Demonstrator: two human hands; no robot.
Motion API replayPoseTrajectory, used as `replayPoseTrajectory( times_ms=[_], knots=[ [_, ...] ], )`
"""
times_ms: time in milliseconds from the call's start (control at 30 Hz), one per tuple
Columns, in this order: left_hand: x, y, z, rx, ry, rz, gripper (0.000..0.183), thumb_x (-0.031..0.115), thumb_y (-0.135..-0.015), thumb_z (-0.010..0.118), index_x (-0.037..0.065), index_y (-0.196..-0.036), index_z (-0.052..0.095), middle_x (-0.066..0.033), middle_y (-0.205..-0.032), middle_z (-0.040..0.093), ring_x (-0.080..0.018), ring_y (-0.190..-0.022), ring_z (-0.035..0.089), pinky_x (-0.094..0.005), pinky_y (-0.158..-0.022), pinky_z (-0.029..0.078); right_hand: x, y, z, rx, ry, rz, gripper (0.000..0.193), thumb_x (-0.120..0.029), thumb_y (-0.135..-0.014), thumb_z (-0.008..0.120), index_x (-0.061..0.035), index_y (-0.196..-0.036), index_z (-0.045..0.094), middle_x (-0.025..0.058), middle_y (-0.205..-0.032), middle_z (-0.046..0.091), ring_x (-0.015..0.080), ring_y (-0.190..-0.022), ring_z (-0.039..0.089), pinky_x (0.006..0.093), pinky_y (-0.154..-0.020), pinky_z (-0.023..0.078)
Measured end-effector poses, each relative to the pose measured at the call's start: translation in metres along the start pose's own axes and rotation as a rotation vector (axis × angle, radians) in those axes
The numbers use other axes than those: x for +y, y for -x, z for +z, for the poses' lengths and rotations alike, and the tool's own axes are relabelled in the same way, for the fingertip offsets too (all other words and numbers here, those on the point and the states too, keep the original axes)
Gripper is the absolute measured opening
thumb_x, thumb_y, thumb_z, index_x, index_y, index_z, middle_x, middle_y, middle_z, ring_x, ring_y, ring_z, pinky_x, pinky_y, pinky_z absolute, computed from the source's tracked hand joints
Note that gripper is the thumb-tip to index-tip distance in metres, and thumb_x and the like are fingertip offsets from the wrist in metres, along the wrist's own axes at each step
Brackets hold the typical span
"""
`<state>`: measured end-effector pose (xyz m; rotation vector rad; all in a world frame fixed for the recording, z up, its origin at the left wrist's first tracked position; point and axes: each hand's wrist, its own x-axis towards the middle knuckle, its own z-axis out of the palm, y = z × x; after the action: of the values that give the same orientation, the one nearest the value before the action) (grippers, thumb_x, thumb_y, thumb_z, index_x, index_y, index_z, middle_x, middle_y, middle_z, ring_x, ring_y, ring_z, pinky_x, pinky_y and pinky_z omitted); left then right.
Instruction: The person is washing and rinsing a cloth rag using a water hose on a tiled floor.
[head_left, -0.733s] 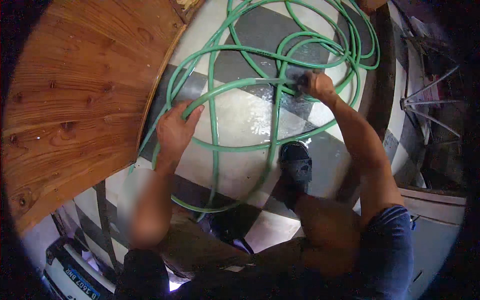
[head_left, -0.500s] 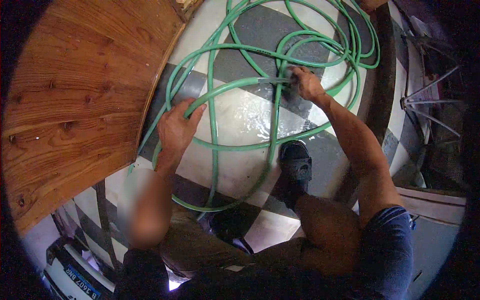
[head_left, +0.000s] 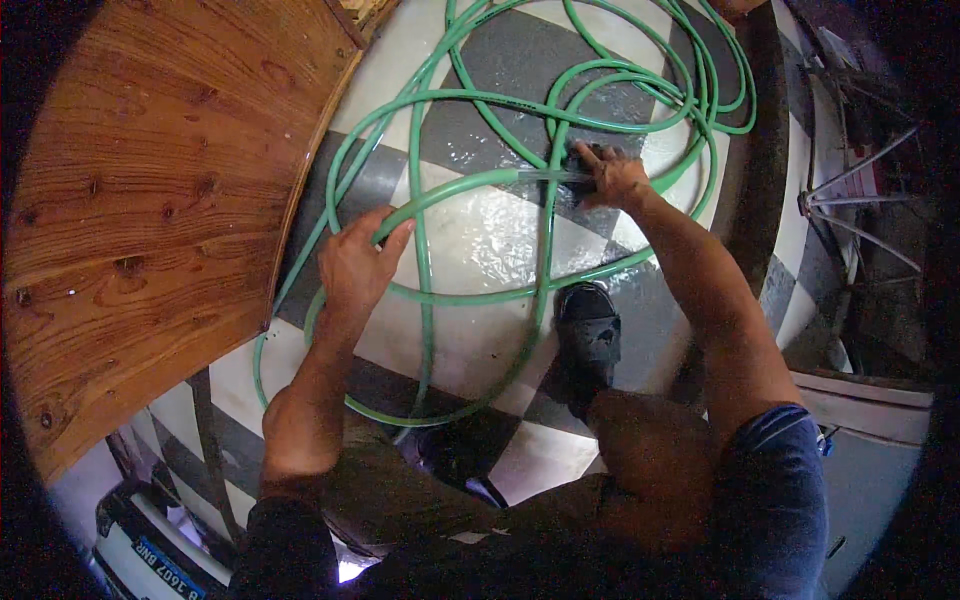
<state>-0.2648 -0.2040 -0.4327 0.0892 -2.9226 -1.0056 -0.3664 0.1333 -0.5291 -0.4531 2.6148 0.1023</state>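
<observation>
My left hand (head_left: 360, 258) is closed around a green garden hose (head_left: 450, 188) a little way back from its end. A clear stream of water (head_left: 550, 175) runs from the hose's mouth toward the right. My right hand (head_left: 615, 178) is in that stream with its fingers spread, low over the wet floor. Something dark shows beside its fingertips; I cannot tell whether it is a separate thing or the dark tile. The rest of the hose lies in loose, crossing loops under and around both hands.
The floor has black and white checks (head_left: 490, 225) and is wet. A wooden panel (head_left: 170, 200) stands at the left. A black sandal (head_left: 588, 325) is on my foot. At the right are a dark raised edge (head_left: 755, 150) and metal rods (head_left: 860, 200). Part of a vehicle (head_left: 155, 545) shows lower left.
My right hand has opened from a more closed shape and moved slightly down and right. The left hand keeps its hold on the hose, whose mouth has dipped slightly.
</observation>
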Motion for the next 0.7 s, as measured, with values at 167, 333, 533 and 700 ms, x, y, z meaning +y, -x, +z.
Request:
replayPoseTrajectory(
  times_ms=[167,333,533,700],
  knots=[
    [0.001,-0.003,-0.003,0.020,-0.074,-0.002,0.024,0.028,-0.071,0.064,0.008,-0.084,0.061,-0.0133,-0.070,0.060,-0.0278,-0.065,0.059,-0.0352,-0.057,0.045,0.000,-0.010,-0.017,-0.160,0.030,0.161,0.057,-0.046,-0.058,0.064,-0.0149,-0.104,0.054,0.0147,-0.092,0.056,0.0312,-0.085,0.056,0.0404,-0.074,0.044],
    [-0.002,-0.005,-0.004,0.045,-0.031,-0.036,0.027,0.032,-0.071,0.063,0.008,-0.083,0.061,-0.0125,-0.070,0.060,-0.0287,-0.064,0.058,-0.0357,-0.056,0.045,0.023,-0.009,0.005,0.247,-0.156,-0.066,0.035,-0.036,-0.063,0.059,-0.0057,-0.082,0.061,0.0181,-0.080,0.058,0.0335,-0.074,0.056,0.0391,-0.067,0.046],
    [0.007,-0.003,0.002,0.029,-0.028,0.029,0.028,0.033,-0.072,0.061,0.008,-0.084,0.061,-0.0133,-0.071,0.060,-0.0288,-0.066,0.059,-0.0357,-0.057,0.045,0.034,-0.020,0.036,0.324,-0.766,0.097,0.038,-0.025,-0.068,0.054,-0.0019,-0.098,0.054,0.0242,-0.091,0.055,0.0391,-0.081,0.053,0.0401,-0.072,0.043],
    [0.012,-0.003,0.003,-0.018,-0.021,-0.008,0.028,0.033,-0.072,0.062,0.008,-0.086,0.061,-0.0132,-0.071,0.060,-0.0290,-0.067,0.059,-0.0359,-0.058,0.045,0.019,-0.017,0.024,0.334,-0.910,-0.081,0.035,-0.021,-0.074,0.049,-0.0068,-0.107,0.052,0.0228,-0.093,0.056,0.0371,-0.085,0.054,0.0379,-0.075,0.043]
  ],
)
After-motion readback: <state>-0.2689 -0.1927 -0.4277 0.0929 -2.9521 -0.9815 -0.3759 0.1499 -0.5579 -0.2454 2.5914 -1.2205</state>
